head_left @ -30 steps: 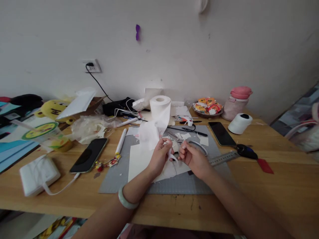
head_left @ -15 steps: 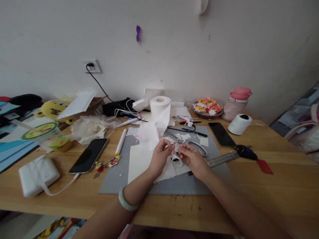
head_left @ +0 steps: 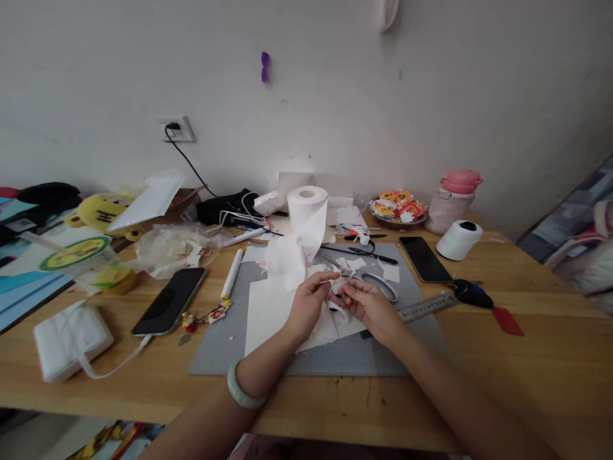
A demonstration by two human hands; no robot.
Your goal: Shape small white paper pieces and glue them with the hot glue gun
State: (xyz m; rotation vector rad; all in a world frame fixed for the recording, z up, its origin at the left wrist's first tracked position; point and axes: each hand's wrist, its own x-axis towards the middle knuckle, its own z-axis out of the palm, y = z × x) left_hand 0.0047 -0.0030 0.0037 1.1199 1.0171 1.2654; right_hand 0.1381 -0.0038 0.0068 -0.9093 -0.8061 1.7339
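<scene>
My left hand (head_left: 306, 303) and my right hand (head_left: 368, 305) meet above the grey cutting mat (head_left: 230, 338), fingers pinched on a small crumpled piece of white fabric or tape (head_left: 336, 295) held between them. A thin white strip loops down from it. Below the hands lies a cream sheet (head_left: 268, 313) on the mat. Scissors (head_left: 378, 281) with a grey loop handle rest just behind my right hand. A jade bangle (head_left: 242, 391) sits on my left wrist.
A toilet roll (head_left: 307, 211) with a hanging tail stands behind the mat. Two phones (head_left: 170, 291) (head_left: 424, 257), a steel ruler (head_left: 428, 305), a white tube (head_left: 232, 271), a thread spool (head_left: 458, 238), a pink bottle (head_left: 453, 201), a white power bank (head_left: 71, 338) and a plastic bag (head_left: 167, 246) crowd the wooden table.
Both hands have drawn slightly closer together and lower, reworking the small white piece; the dangling strip now loops under the right fingers. Nothing else on the table moved.
</scene>
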